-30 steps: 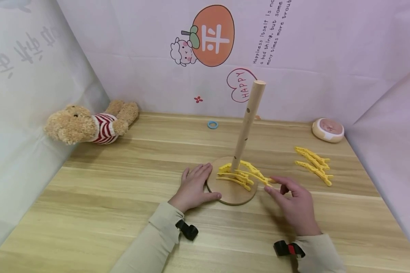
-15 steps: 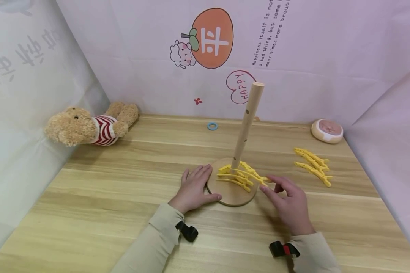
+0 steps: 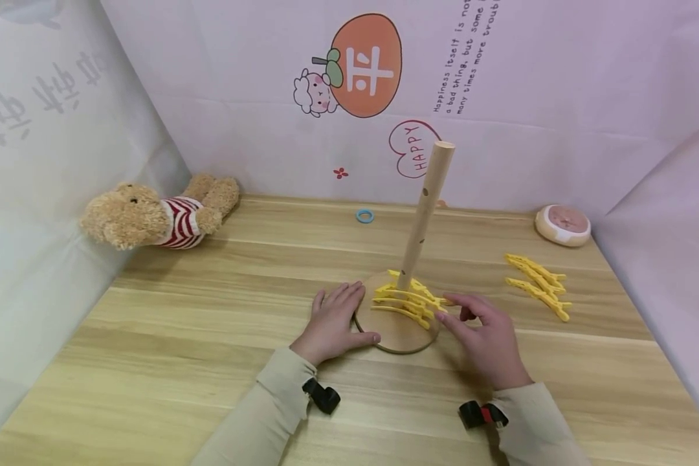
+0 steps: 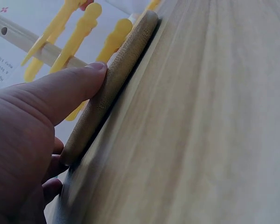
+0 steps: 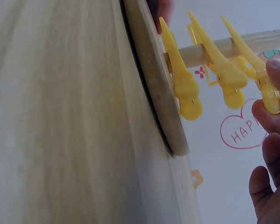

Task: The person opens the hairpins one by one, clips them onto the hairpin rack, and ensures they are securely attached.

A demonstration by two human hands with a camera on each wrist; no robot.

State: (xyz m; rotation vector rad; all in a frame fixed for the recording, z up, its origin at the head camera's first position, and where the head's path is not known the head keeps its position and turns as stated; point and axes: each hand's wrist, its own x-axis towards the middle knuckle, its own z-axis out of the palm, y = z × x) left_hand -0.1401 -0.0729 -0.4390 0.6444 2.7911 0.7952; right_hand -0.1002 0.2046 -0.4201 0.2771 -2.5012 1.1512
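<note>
In the head view, a round wooden base (image 3: 393, 340) carries an upright wooden rod (image 3: 422, 220), leaning slightly right in view. Three yellow hair clips sit around the rod's lower part: a lowest clip (image 5: 179, 86), a middle clip (image 5: 224, 74) and an upper clip (image 5: 252, 56). My right hand (image 3: 489, 336) pinches the upper clip's tail between thumb and forefinger, and its jaws straddle the rod. My left hand (image 3: 334, 323) rests at the base's left edge with fingers extended, its thumb (image 4: 79, 84) touching the rim.
Several more yellow hair clips (image 3: 536, 285) lie on the table at right. A blue ring (image 3: 364, 215) is behind the rod. A teddy bear (image 3: 157, 213) lies at the back left, and a round pink-topped object (image 3: 564, 225) stands at the back right.
My right hand has moved left, bringing the upper hair clip further across the rod, in line above the other two. My left hand stays at the base.
</note>
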